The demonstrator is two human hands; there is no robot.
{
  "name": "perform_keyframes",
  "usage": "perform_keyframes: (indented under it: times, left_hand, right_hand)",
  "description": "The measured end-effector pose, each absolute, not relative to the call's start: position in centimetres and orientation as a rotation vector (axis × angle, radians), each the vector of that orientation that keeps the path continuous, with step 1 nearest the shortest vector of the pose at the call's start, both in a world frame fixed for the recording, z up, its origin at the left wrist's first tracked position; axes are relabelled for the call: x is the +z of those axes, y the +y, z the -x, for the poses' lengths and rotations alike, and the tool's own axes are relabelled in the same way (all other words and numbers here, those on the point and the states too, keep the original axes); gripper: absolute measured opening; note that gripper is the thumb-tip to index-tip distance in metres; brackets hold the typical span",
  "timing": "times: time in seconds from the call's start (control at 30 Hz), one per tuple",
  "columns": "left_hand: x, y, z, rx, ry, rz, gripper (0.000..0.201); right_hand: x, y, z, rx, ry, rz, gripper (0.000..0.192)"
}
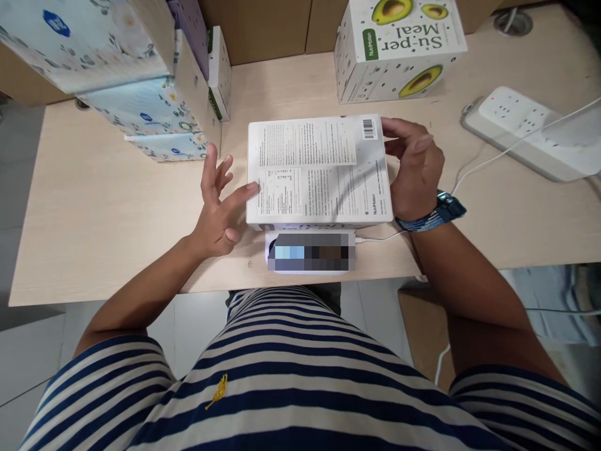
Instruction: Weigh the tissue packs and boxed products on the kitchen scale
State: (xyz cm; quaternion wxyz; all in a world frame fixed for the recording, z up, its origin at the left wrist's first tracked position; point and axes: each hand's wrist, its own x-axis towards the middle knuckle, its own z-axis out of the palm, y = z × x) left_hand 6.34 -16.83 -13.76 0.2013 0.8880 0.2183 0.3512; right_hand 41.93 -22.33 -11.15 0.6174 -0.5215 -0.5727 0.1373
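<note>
A white NutriMotion box (323, 169) lies in front of me on the table, its side printed with small text and a barcode facing up. At its left edge is my left hand (218, 213), fingers spread, one fingertip at the box's edge. My right hand (416, 166) is bent around the box's right side, its fingers against the far right corner; part of the grip is hidden. A blue strap is on the right wrist. Between the box and the table's front edge lies a phone (310, 254), its screen blurred and a white cable plugged into its right end.
Stacked tissue packs (141, 113) stand at the back left, with a slim white box (220, 72) beside them. A Super Meal box (399, 53) with avocado pictures is at the back right. A white power strip (530, 128) with a cable lies on the right.
</note>
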Motion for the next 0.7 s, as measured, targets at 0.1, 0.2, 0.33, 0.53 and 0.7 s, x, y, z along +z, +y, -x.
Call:
perform_keyframes:
  times: [0.1,0.2,0.33,0.53,0.7]
  left_hand:
    - [-13.6,-17.0,-6.2,0.954,0.670,-2.504,0.090]
    - [-13.9,-17.0,-5.9,0.942,0.699,-2.503,0.092]
    - [-14.0,-16.8,-5.6,0.927,0.699,-2.481,0.096]
    - [-13.0,-16.1,-5.5,0.909,0.492,-2.555,0.085]
    - [-12.9,-15.6,-4.8,0.856,0.539,-2.588,0.087]
  right_hand:
    - [-11.1,-22.3,-41.9,0.314,-1.320,1.206,0.074]
    - [-11.1,-22.3,-41.9,0.309,-1.330,1.237,0.077]
    - [-11.0,-22.3,-41.9,0.310,-1.344,1.248,0.078]
    - [-11.2,-22.4,-41.8,0.301,-1.356,1.257,0.078]
    - [-11.6,-22.2,-42.0,0.301,-1.379,1.182,0.067]
